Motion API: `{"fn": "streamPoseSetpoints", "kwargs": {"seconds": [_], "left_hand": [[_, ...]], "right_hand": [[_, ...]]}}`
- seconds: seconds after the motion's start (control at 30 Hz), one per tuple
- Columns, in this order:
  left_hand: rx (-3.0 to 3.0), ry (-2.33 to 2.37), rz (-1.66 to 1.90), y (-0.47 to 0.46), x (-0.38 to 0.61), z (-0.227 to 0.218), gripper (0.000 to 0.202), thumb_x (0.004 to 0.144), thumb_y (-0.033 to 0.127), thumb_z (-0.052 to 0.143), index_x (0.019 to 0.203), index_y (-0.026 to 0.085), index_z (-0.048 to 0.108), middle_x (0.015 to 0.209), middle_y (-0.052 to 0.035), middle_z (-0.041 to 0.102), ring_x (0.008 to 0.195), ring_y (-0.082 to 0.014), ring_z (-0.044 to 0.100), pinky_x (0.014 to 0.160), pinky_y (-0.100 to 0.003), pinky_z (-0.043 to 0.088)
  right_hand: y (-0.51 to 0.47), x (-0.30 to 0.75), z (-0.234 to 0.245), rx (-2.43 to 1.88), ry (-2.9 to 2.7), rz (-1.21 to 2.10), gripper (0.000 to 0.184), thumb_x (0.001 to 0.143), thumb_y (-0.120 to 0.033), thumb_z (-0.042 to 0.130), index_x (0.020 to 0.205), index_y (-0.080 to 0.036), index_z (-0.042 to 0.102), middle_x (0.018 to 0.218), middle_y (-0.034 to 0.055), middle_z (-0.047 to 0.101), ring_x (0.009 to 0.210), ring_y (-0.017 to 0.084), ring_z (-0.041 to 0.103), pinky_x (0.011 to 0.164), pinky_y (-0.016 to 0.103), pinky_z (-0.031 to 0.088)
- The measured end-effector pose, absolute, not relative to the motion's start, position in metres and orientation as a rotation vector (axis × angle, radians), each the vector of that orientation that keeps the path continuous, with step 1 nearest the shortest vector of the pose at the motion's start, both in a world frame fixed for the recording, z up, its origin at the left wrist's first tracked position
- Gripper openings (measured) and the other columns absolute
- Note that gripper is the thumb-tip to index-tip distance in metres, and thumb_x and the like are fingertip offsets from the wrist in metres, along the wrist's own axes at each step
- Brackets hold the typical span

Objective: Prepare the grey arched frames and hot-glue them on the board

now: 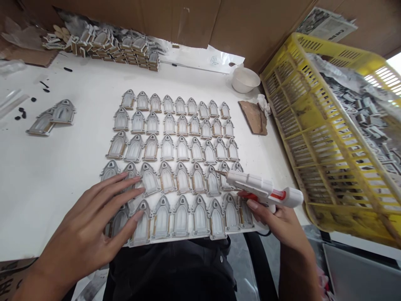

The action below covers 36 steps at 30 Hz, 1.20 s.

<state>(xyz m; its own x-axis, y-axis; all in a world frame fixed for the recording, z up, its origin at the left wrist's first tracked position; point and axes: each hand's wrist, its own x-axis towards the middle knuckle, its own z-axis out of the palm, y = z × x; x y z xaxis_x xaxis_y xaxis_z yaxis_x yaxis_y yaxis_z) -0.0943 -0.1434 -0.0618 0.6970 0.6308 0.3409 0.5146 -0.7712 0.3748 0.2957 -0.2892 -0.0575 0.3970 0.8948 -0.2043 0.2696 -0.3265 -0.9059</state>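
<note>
Several rows of small grey arched frames, shaped like pointed windows, lie on the white table; one such arched frame (167, 176) is near the middle. My left hand (94, 217) rests over the front-left frames with its fingers stretched out and apart, covering parts of them. In my right hand (275, 223) is a white hot glue gun (263, 188) with a red trigger. Its metal nozzle points left, above the right part of the second row from the front. Whether the nozzle touches a frame I cannot tell.
A yellow plastic crate (300, 138) full of small grey pieces stands at the right. Near it are a white bowl (246, 79) and a torn cardboard piece (253, 118). Stacked frames (125, 48) line the back; two overlapping frames (52, 117) lie at the left.
</note>
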Motion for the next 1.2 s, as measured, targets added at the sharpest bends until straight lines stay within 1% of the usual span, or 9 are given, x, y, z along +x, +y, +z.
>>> {"fn": "streamPoseSetpoints", "kwargs": {"seconds": [0.17,0.3,0.4,0.53,0.7,0.9,1.0,1.1,1.2], "left_hand": [[2.659,0.911,0.686,-0.1434,-0.0934,-0.0617,0.053,0.103,0.027,0.072,0.154,0.038,0.064,0.155,0.0006,0.072,0.15,-0.0332,0.064,0.129,-0.055,0.053],[2.657,0.913,0.67,-0.1433,-0.0916,-0.0614,0.052,0.103,0.026,0.071,0.154,0.037,0.064,0.157,0.0024,0.071,0.15,-0.0334,0.064,0.129,-0.056,0.053],[2.652,0.916,0.662,-0.1434,-0.092,-0.0612,0.053,0.104,0.027,0.071,0.155,0.037,0.063,0.157,0.0028,0.071,0.151,-0.0337,0.064,0.129,-0.055,0.053],[2.666,0.909,0.688,-0.1437,-0.0933,-0.0615,0.053,0.103,0.028,0.072,0.154,0.038,0.064,0.154,0.0001,0.073,0.149,-0.0331,0.065,0.128,-0.055,0.054],[2.65,0.929,0.667,-0.144,-0.0926,-0.0621,0.052,0.104,0.028,0.07,0.155,0.038,0.063,0.157,0.0034,0.071,0.15,-0.0337,0.064,0.129,-0.056,0.053],[2.656,0.918,0.68,-0.1439,-0.0932,-0.0614,0.051,0.103,0.028,0.072,0.153,0.037,0.065,0.154,0.0013,0.073,0.149,-0.0328,0.065,0.128,-0.056,0.055],[2.64,0.933,0.655,-0.1447,-0.0918,-0.0602,0.051,0.104,0.024,0.069,0.153,0.036,0.064,0.157,0.004,0.07,0.15,-0.0319,0.064,0.13,-0.055,0.053],[2.634,0.932,0.642,-0.1448,-0.09,-0.0599,0.051,0.104,0.021,0.069,0.153,0.034,0.064,0.158,0.0034,0.069,0.152,-0.0318,0.062,0.132,-0.054,0.05],[2.645,0.916,0.667,-0.144,-0.0902,-0.0608,0.051,0.103,0.023,0.071,0.153,0.035,0.065,0.156,0.0018,0.071,0.151,-0.0317,0.064,0.131,-0.053,0.051]], "right_hand": [[-0.2911,0.2959,-0.0589,-1.791,-0.984,0.953,0.04,0.086,-0.059,0.093,0.104,-0.022,0.094,0.084,0.0089,0.086,0.081,0.029,0.08,0.073,0.036,0.07],[-0.2923,0.2963,-0.0595,-1.787,-0.985,0.947,0.039,0.087,-0.058,0.093,0.104,-0.023,0.094,0.094,0.0101,0.089,0.087,0.031,0.082,0.077,0.037,0.07],[-0.2916,0.2963,-0.0587,-1.8,-0.997,0.933,0.041,0.087,-0.06,0.092,0.105,-0.024,0.094,0.097,0.0104,0.089,0.088,0.031,0.083,0.076,0.036,0.07],[-0.2899,0.2958,-0.0573,-1.811,-1.014,0.924,0.042,0.086,-0.062,0.092,0.102,-0.023,0.094,0.09,0.0096,0.088,0.08,0.029,0.081,0.073,0.036,0.069],[-0.2903,0.2968,-0.0585,-1.8,-1.018,0.933,0.041,0.088,-0.061,0.092,0.104,-0.023,0.094,0.079,0.0078,0.084,0.072,0.027,0.077,0.071,0.036,0.068],[-0.293,0.2993,-0.061,-1.774,-1.032,0.924,0.032,0.091,-0.053,0.091,0.108,-0.026,0.095,0.095,0.0082,0.089,0.081,0.027,0.08,0.08,0.035,0.069],[-0.2925,0.2996,-0.0611,-1.774,-1.042,0.93,0.029,0.092,-0.051,0.09,0.108,-0.027,0.095,0.098,0.008,0.089,0.087,0.028,0.082,0.084,0.036,0.069],[-0.2915,0.2995,-0.061,-1.772,-1.065,0.918,0.03,0.092,-0.051,0.091,0.107,-0.027,0.095,0.092,0.0077,0.088,0.084,0.028,0.081,0.084,0.037,0.07],[-0.2918,0.299,-0.0607,-1.772,-1.067,0.916,0.032,0.092,-0.053,0.091,0.108,-0.025,0.095,0.082,0.0073,0.085,0.081,0.028,0.08,0.082,0.037,0.07]]}}
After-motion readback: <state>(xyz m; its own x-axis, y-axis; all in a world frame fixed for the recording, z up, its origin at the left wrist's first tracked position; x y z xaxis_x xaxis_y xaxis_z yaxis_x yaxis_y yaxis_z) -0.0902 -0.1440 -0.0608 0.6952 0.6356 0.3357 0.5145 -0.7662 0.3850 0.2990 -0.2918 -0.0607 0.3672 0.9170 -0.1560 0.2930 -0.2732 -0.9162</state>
